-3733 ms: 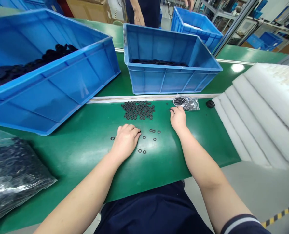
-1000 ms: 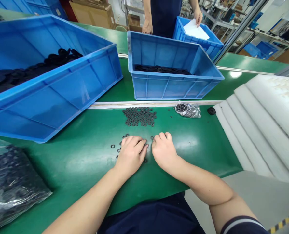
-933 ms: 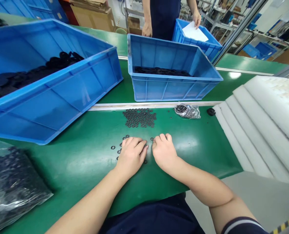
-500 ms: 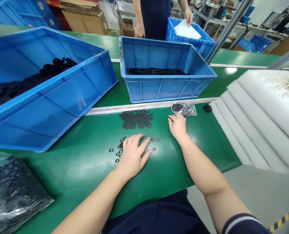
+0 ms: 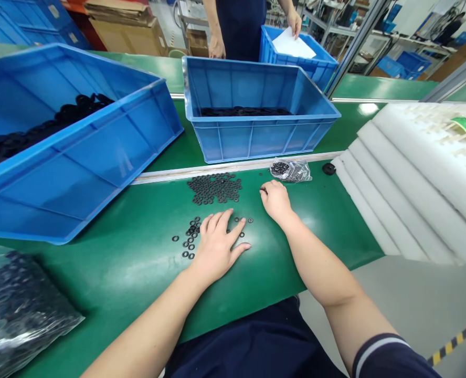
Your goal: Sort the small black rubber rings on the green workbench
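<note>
All positions are given from the pile (image 5: 214,188), a flat group of small dark rings on the green surface (image 5: 138,273).

Left hand (image 5: 217,244): on the near side of the pile, palm down, fingers spread. The thumb and forefinger stand apart. One ring (image 5: 242,234) lies in the gap between them, on the near side of the pile and slightly to its right. The ring is flat and, being round, presents no long axis. The left hand is the nearer hand to it. Loose rings (image 5: 192,230) are scattered to the near left of the pile, beside the outer edge of this hand; some overlap.

Right hand (image 5: 276,201): to the right of the pile, fingers curled, tips toward the pile. A dark spot shows at the tips; whether they pinch a part cannot be told. The pouch (image 5: 291,170), holding small dark parts, lies just beyond this hand, also right of the pile.

Surroundings: one bin (image 5: 260,139) stands beyond the pile; a larger bin (image 5: 118,147) stands to its left. Both contain dark parts. A clear bag (image 5: 24,310) lies to the near left of the pile, and a foam stack (image 5: 406,194) to its right.
</note>
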{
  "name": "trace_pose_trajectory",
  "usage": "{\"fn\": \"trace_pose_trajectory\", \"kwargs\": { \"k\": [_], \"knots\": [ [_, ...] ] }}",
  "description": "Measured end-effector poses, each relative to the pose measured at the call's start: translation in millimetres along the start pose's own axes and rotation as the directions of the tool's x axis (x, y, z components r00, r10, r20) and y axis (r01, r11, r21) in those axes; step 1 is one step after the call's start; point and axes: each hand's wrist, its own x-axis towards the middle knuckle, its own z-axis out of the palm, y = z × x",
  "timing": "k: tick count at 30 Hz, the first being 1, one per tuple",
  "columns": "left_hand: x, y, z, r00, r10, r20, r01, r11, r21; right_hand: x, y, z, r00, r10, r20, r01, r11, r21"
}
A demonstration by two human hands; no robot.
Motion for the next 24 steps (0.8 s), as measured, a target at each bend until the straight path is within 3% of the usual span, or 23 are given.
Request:
{"fn": "trace_pose_trajectory", "kwargs": {
  "k": [6,13,19,24],
  "knots": [
    [10,3,4.4,0.999,-0.024,0.044,0.021,0.998,0.060,-15,-14,-4,0.998,-0.041,0.053,0.045,0.996,-0.082],
    [1,-9,6.7,0.996,-0.023,-0.088,0.014,0.995,-0.095,-18,-10,-1,0.998,-0.065,-0.004,0.066,0.996,0.052],
    [-3,-35,-0.2,0.944,-0.193,-0.268,0.149,0.973,-0.176,-19,-1,6,0.994,-0.074,-0.076,0.087,0.979,0.182],
    [-2,-48,-1.1,0.901,-0.322,-0.289,0.250,0.933,-0.261,-17,0,7,0.991,-0.091,-0.102,0.110,0.973,0.204]
  ]
}}
